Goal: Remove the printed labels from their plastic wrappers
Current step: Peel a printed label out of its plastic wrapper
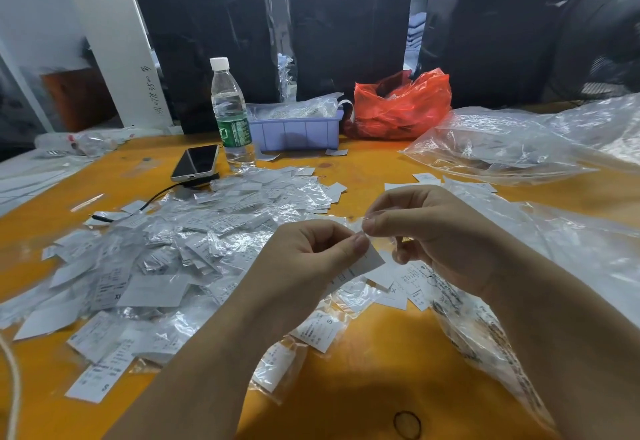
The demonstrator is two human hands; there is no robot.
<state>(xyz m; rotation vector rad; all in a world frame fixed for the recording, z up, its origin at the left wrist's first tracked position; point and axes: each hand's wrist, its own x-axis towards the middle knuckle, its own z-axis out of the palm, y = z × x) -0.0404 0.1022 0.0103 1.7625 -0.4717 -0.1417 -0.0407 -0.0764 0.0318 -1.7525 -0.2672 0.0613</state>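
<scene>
Label [372, 261] white, small, rectangular, faint print too blurred to read; tilted, held above table [346, 387] between both hands, just over the near edge of the pile. Pinched at upper end by left hand [311, 256], thumb and forefinger curled onto it. Wrapper [356, 223] clear, crinkled, glinting; pinched by right hand [429, 231] at thumb and forefinger, other fingers curled loosely below. Label possibly partly out of wrapper, though clear film hard to trace here. Hands near touching at fingertips.

Pile [166, 249] of wrapped labels and loose film spread left and ahead on orange table. Bare labels [412, 283] under right hand. Large clear bags [502, 148] at right. Phone [195, 162] beside bottle [232, 114], lilac tray [294, 131] behind, red bag [398, 107] beyond. Black rubber band [407, 424] near front edge.
</scene>
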